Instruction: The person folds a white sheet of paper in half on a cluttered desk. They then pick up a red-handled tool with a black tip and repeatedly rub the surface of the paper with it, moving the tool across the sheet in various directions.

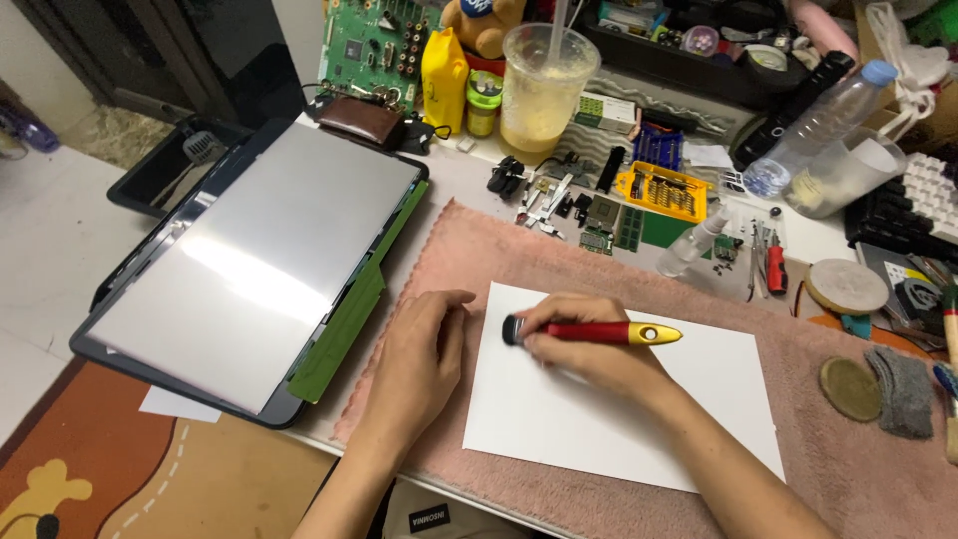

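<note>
Gripping red tool (599, 332) in clenched right hand (584, 349) at frame centre (over white sheet (639, 419)) | left hand (419, 354) released, flat on pink mat (469, 250)

White table (454, 175) carries everything. Pink fleece mat (479, 250) covers its near right part; a white paper sheet (619, 419) lies flat on the mat. To the left, a dismantled flat screen panel (259, 255) rests on the table, overhanging its edge. Far side: plastic cup (544, 85), yellow bit tray (664, 190), clear bottle (813, 125), loose small parts.
</note>
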